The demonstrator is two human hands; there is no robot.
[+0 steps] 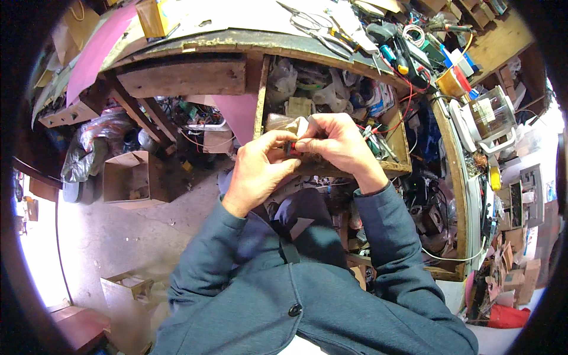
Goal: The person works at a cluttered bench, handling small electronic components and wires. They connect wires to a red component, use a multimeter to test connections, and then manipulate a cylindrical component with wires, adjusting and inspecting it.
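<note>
Over an open drawer, my left hand [259, 170] and my right hand [338, 142] meet fingertip to fingertip. Between them is a small dark piece with red on it [293, 148], mostly covered by my fingers, so its kind is unclear. The left thumb and fingers curl round it from the left. My right thumb and index finger pinch at its right side. Just beyond my fingertips shows a pale, crumpled scrap [290, 124]; whether my right hand holds it too is hidden. The wooden drawer [260, 97] contains plastic bags, small boxes and loose parts.
On the workbench [219, 41] lie scissors [310, 22], pliers [334, 41], screwdrivers and red wires. A clear-sided appliance [488, 115] stands at the right. An open cardboard box [127, 177] sits on the floor at left, beside plastic bags [89, 154].
</note>
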